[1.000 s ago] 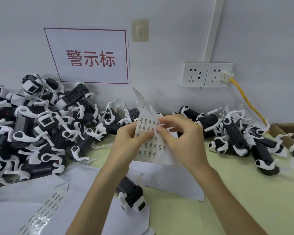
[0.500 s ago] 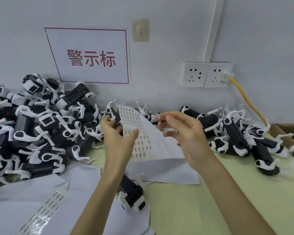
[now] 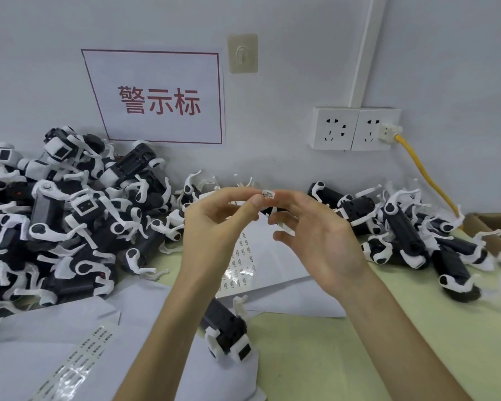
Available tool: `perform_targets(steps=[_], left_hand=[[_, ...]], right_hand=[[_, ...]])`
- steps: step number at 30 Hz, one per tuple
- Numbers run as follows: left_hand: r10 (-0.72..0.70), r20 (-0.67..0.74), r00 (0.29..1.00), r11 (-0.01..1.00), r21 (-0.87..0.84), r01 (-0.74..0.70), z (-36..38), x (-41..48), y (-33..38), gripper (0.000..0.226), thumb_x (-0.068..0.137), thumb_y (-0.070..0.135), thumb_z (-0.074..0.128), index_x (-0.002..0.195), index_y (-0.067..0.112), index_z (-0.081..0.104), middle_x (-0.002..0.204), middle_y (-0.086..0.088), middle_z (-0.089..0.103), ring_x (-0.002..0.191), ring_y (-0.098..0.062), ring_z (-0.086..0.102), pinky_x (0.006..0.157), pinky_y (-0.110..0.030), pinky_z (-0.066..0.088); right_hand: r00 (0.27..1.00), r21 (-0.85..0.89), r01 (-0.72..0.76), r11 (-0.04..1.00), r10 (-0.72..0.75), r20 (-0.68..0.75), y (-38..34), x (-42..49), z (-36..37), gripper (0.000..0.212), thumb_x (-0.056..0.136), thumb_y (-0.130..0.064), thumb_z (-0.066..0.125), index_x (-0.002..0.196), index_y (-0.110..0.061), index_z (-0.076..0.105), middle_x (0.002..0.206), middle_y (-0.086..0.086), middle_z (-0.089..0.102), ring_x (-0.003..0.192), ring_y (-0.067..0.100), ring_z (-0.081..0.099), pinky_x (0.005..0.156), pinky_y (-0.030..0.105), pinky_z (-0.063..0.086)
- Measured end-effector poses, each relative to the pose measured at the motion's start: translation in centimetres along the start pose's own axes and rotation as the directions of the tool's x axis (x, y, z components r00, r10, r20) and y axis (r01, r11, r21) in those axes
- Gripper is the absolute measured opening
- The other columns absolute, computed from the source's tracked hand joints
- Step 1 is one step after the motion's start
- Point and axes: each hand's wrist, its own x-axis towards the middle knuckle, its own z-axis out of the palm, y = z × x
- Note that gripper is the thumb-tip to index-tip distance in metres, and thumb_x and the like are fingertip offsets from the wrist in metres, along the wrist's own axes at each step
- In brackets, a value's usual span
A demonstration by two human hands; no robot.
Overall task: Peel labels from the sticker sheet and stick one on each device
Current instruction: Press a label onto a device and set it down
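Your left hand (image 3: 214,230) pinches one small printed label (image 3: 268,194) between thumb and forefinger. The forefinger of your right hand (image 3: 324,241) touches the label's other end, and that hand's remaining fingers hang loosely curled around nothing. Which fingertip the label actually sticks to is too small to tell. You hold it in the air above the sticker sheet (image 3: 243,256), which lies on the tabletop (image 3: 330,357) with many labels left on it. Just nearer you than the sheet lies a single black-and-white device (image 3: 229,331), probably next in line. A large heap of devices (image 3: 70,215) sits left of the sheet and a smaller heap (image 3: 402,230) right of it. No label is visible on any of them, so most of the work probably remains. Your left wrist hides part of the sheet, and a second label strip (image 3: 84,354), left of the sheet and nearer you, runs towards the frame edge.
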Motion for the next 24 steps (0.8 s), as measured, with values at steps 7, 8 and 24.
perform_targets(steps=[7, 8, 24], left_hand=[[0.059, -0.002, 0.998, 0.989, 0.134, -0.058, -0.4, 0.1, -0.2, 0.014, 0.093, 0.018, 0.073, 0.084, 0.029, 0.076, 0.078, 0.011, 0.073, 0.07, -0.008, 0.067, 0.07, -0.021, 0.052], [0.086, 0.002, 0.996, 0.974, 0.211, -0.085, -0.6, 0.1, -0.3, 0.015, 0.093, 0.019, 0.073, 0.084, 0.03, 0.075, 0.078, 0.014, 0.072, 0.07, -0.008, 0.066, 0.069, -0.022, 0.053], [0.266, 0.16, 0.951, 0.749, 0.587, -0.308, -0.5, -0.2, 0.2, 0.009, 0.091, 0.031, 0.064, 0.088, 0.03, 0.072, 0.091, 0.016, 0.07, 0.077, -0.01, 0.064, 0.072, -0.04, 0.051]], right_hand=[[0.968, -0.463, 0.058, 0.884, -0.164, -0.191, 0.1, 0.0, 0.4, 0.02, 0.098, -0.018, 0.061, 0.105, -0.026, 0.078, 0.099, -0.002, 0.076, 0.083, 0.012, 0.068, 0.078, 0.025, 0.05], [0.939, -0.577, 0.108, 0.809, -0.274, -0.209, 0.0, -0.1, 0.3, 0.02, 0.097, -0.013, 0.064, 0.102, -0.028, 0.078, 0.096, -0.005, 0.077, 0.082, 0.01, 0.069, 0.078, 0.022, 0.05], [0.824, -0.879, 0.345, 0.33, -0.554, 0.116, -1.3, -0.6, 0.4, 0.009, 0.083, -0.012, 0.083, 0.088, -0.017, 0.078, 0.086, -0.007, 0.068, 0.074, 0.013, 0.065, 0.074, 0.015, 0.047]])
